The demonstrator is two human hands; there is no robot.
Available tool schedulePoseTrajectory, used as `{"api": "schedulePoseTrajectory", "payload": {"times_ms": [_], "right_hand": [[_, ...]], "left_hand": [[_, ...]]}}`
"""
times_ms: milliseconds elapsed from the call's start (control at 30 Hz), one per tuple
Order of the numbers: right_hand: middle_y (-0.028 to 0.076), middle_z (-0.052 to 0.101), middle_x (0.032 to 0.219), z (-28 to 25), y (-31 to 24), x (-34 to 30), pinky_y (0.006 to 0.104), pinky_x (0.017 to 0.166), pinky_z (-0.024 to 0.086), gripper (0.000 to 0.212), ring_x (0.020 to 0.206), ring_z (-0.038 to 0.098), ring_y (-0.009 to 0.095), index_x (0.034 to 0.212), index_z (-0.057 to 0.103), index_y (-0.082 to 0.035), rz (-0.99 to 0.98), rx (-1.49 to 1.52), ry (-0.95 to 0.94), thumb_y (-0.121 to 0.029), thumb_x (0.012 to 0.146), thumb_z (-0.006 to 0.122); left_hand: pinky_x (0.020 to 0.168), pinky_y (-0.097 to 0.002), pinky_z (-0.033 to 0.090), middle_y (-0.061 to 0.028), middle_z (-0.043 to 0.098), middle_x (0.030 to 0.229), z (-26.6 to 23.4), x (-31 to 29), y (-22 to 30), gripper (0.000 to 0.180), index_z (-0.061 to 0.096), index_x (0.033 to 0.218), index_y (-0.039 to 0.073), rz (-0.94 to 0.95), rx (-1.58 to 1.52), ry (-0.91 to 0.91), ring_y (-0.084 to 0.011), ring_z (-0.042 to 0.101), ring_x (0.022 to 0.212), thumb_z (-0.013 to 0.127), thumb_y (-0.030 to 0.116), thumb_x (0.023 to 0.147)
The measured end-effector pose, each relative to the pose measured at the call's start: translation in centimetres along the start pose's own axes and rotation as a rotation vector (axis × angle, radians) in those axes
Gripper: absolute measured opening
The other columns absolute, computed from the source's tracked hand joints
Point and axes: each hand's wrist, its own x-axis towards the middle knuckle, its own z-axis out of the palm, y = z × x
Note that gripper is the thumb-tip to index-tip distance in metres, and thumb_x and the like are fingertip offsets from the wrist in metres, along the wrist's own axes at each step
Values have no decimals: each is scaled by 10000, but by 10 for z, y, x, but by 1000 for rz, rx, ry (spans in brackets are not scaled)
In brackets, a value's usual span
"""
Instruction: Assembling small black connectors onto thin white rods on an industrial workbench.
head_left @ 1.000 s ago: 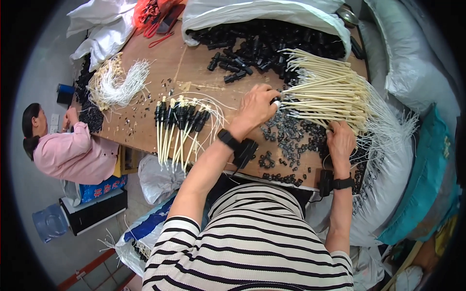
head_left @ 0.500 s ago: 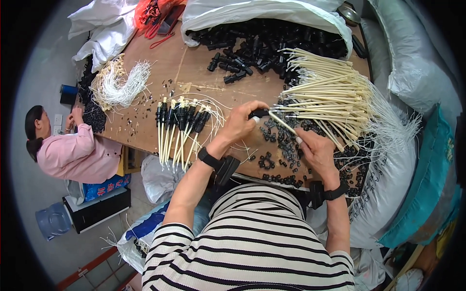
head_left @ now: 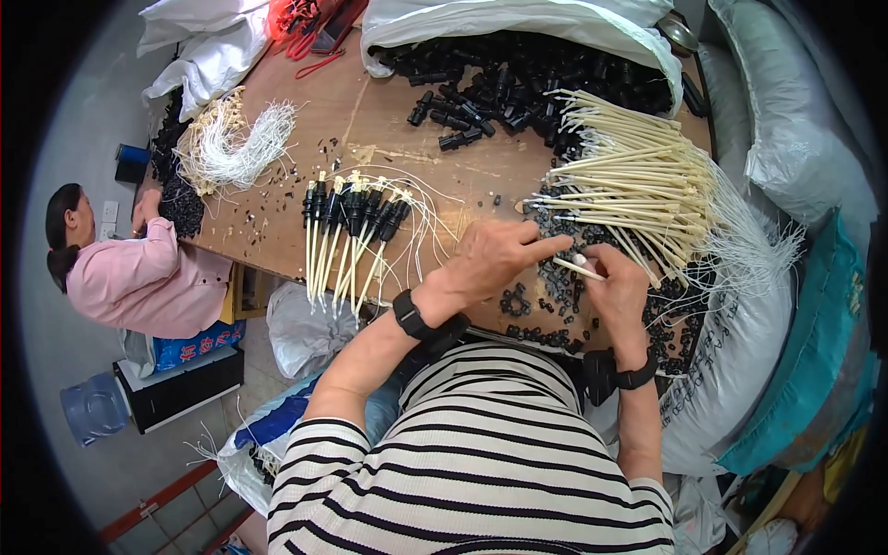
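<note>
My left hand is over the middle of the table, back upward, its index finger stretched to the right and the other fingers curled under. What lies in its palm is hidden. Close beside it, my right hand pinches a thin cream tube between thumb and fingers. The tube slants down to the right, its left end near my left fingertips. Small black plastic parts are strewn beneath both hands. To the right lies a large bundle of cream tubes with white cords trailing off.
Finished-looking black connectors with cream tubes lie in a row at left. Farther back are a white cord bundle and a white sack spilling black connectors. A co-worker in pink sits at the table's left end. Full sacks crowd the right.
My left hand has moved right and down, toward my right hand; the black connector seen in it is now out of sight. The cream tube has shifted down and right with my right hand.
</note>
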Motion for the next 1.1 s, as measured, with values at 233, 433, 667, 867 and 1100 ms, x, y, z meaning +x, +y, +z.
{"api": "schedulePoseTrajectory", "payload": {"times_ms": [233, 433, 667, 867, 1100], "right_hand": [[101, 599, 716, 3, -8, 7, 353, 543, 445, 122, 607, 587, 269, 835, 626, -54, -14, 126, -2, -77, 751, 711], [112, 636, 739, 10, 7, 1, 299, 557, 477, 208, 620, 631, 206, 975, 670, -59, 98, 0, -148, -43, 770, 693], [101, 676, 995, 6, 12, 2, 327, 661, 516, 125, 782, 658, 189, 683, 601, -45, 160, 555, -182, -79, 773, 681], [64, 648, 808, 2, -24, 0, 281, 540, 473, 165, 637, 618, 148, 950, 676, -83, -109, 423, -327, -103, 789, 699], [98, 627, 635, 31, -20, -15, 353, 520, 481, 154, 571, 634, 261, 947, 684, -106, -17, 347, -210, -153, 801, 692]], "left_hand": [[540, -370, 451, -50, 530, 711, -3, -8, 6, 466, 636, 1136, 176, 19, 3, -1, -245, 586, 653, 619, 16, 699], [550, -408, 459, -56, 602, 760, -5, -19, -3, 349, 640, 1030, 183, -322, 85, -314, -271, 624, 699, 692, 102, 694], [592, -383, 478, -132, 614, 738, 15, -28, -12, 151, 598, 937, 58, -374, -117, -30, -327, 609, 667, 649, 110, 805], [539, -285, 435, -19, 593, 677, 20, -17, -13, 103, 635, 930, 22, -683, -641, 18, -114, 529, 584, 616, 58, 835], [564, -208, 434, 39, 617, 722, 19, -22, -5, 226, 673, 997, 5, -680, -659, 8, -27, 521, 646, 653, 27, 773]]}}
